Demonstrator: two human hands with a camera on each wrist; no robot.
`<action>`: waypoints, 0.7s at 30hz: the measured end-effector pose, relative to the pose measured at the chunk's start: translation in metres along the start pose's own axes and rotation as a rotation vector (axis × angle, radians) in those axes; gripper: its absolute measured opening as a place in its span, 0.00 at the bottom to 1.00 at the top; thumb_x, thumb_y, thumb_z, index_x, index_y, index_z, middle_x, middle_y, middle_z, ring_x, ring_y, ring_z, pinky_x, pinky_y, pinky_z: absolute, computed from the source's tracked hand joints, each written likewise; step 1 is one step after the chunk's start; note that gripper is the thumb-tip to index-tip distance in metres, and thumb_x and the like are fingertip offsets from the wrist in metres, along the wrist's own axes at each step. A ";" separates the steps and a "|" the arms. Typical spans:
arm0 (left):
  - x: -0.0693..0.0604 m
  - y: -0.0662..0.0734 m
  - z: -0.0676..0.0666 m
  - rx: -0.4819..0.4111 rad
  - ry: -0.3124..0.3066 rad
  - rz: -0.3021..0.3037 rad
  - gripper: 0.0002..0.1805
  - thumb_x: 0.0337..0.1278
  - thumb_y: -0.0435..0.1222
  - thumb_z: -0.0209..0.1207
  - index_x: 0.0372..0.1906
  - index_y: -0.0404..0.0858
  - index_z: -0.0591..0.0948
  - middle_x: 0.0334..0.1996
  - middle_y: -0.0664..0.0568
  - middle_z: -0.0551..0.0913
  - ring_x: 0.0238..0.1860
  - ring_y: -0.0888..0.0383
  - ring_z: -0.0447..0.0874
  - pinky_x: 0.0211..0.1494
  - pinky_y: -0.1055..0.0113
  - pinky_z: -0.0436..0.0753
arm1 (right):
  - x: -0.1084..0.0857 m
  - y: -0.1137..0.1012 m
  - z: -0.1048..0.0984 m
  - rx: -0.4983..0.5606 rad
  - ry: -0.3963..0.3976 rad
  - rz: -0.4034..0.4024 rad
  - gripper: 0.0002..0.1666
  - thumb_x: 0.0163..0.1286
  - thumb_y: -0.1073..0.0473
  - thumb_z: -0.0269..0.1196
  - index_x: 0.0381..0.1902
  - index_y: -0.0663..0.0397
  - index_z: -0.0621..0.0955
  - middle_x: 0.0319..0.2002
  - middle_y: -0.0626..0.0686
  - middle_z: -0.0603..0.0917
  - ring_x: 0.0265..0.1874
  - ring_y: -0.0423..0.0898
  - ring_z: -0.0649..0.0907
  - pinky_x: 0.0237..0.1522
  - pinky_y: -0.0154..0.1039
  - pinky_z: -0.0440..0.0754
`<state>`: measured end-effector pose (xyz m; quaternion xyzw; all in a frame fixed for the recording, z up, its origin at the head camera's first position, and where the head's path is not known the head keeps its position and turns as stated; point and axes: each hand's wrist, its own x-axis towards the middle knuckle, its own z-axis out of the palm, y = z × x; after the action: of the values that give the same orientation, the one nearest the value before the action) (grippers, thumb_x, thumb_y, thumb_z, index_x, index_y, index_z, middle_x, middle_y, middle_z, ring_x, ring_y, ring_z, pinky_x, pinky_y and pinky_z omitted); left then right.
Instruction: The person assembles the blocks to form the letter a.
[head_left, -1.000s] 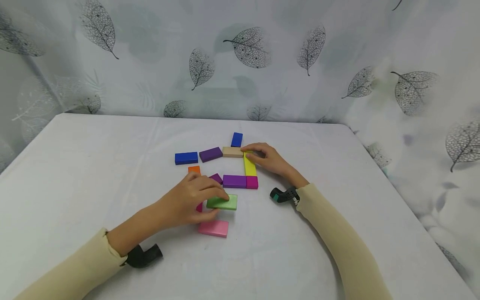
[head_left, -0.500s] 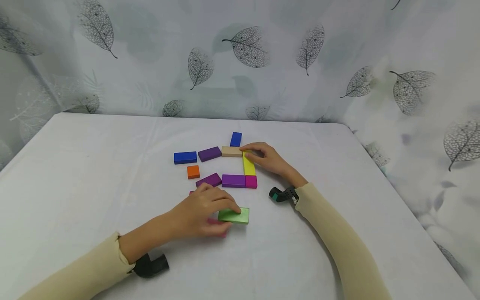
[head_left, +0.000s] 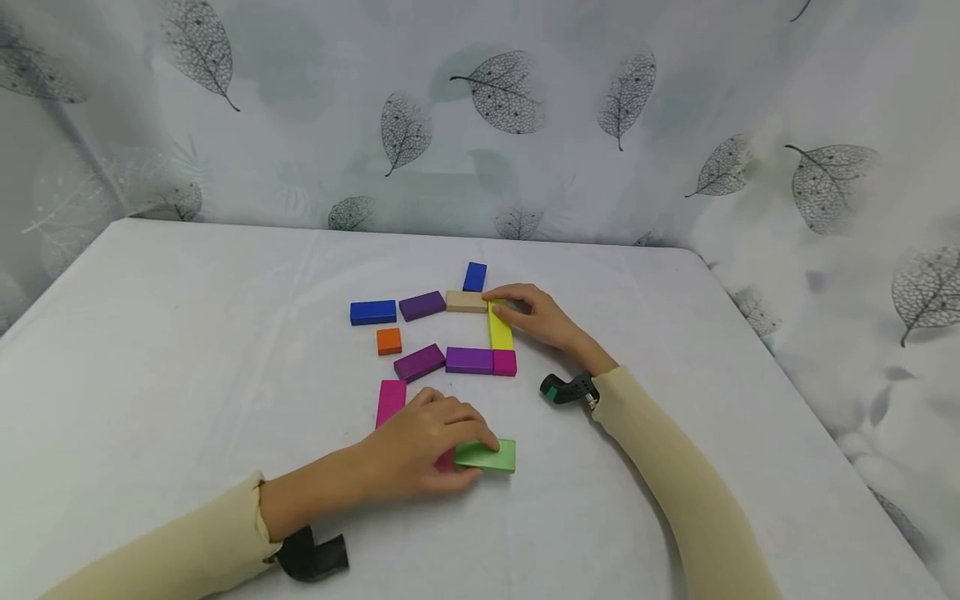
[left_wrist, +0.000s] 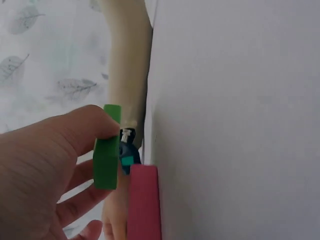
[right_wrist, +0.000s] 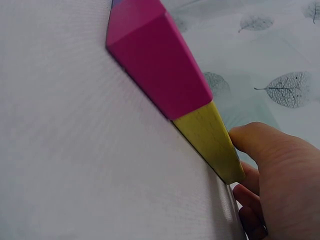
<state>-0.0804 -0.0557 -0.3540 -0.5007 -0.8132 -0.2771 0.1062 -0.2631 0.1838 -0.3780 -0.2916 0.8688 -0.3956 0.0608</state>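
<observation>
Nearest the left edge, my cream left sleeve (head_left: pixel 172 550) reaches in, a black device (head_left: pixel 313 557) hanging at its cuff. A little further right, a blue block (head_left: pixel 372 313) lies near the far part of the white table (head_left: pixel 225 375), with an orange block (head_left: pixel 388 342) on the near side of it and a long magenta block (head_left: pixel 391 402) nearer me again. My left hand (head_left: pixel 420 442) comes over that one's near end, and I pinch a light green block (head_left: pixel 491 457) between thumb and fingers. It sits just right of a pink block (head_left: pixel 445 461), mostly covered by my hand; I can't tell whether those two touch.

Beyond, two dark purple blocks (head_left: pixel 422 306) lie slantwise, one behind the other. Right of the nearer is a violet block (head_left: pixel 469 361); right of the farther, a tan block (head_left: pixel 466 302), with a small blue block (head_left: pixel 475 277) behind it. A short magenta block (head_left: pixel 504 362) joins the violet one to the yellow block (head_left: pixel 500 329), whose far end I grip with my right hand (head_left: pixel 540 318), forefinger reaching the tan block's corner.
</observation>
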 end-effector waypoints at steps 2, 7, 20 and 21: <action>0.000 0.001 0.003 0.008 -0.015 -0.008 0.14 0.52 0.42 0.68 0.45 0.49 0.83 0.42 0.60 0.83 0.46 0.65 0.79 0.51 0.63 0.72 | 0.000 0.000 0.000 0.004 -0.002 0.008 0.20 0.73 0.57 0.57 0.61 0.50 0.79 0.64 0.53 0.76 0.67 0.50 0.68 0.70 0.52 0.59; 0.000 0.003 0.007 0.023 -0.036 -0.016 0.13 0.53 0.43 0.68 0.44 0.49 0.83 0.41 0.60 0.83 0.44 0.65 0.79 0.51 0.63 0.72 | 0.001 0.000 0.000 0.003 0.000 0.013 0.20 0.73 0.56 0.57 0.61 0.50 0.79 0.64 0.52 0.76 0.67 0.50 0.68 0.70 0.51 0.59; 0.000 0.004 0.010 0.052 -0.115 -0.101 0.13 0.54 0.46 0.66 0.44 0.49 0.83 0.41 0.60 0.82 0.42 0.64 0.79 0.52 0.60 0.72 | 0.001 0.003 0.000 0.036 0.005 0.019 0.20 0.73 0.56 0.58 0.61 0.51 0.79 0.64 0.53 0.76 0.68 0.51 0.67 0.71 0.53 0.57; 0.000 0.004 0.010 0.052 -0.117 -0.105 0.13 0.54 0.46 0.66 0.44 0.49 0.83 0.41 0.60 0.82 0.42 0.64 0.79 0.52 0.60 0.72 | 0.001 0.003 0.000 0.039 0.004 0.019 0.21 0.73 0.55 0.58 0.61 0.51 0.79 0.64 0.53 0.76 0.68 0.52 0.67 0.71 0.53 0.57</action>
<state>-0.0756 -0.0483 -0.3607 -0.4697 -0.8501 -0.2312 0.0569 -0.2656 0.1849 -0.3802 -0.2814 0.8637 -0.4124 0.0687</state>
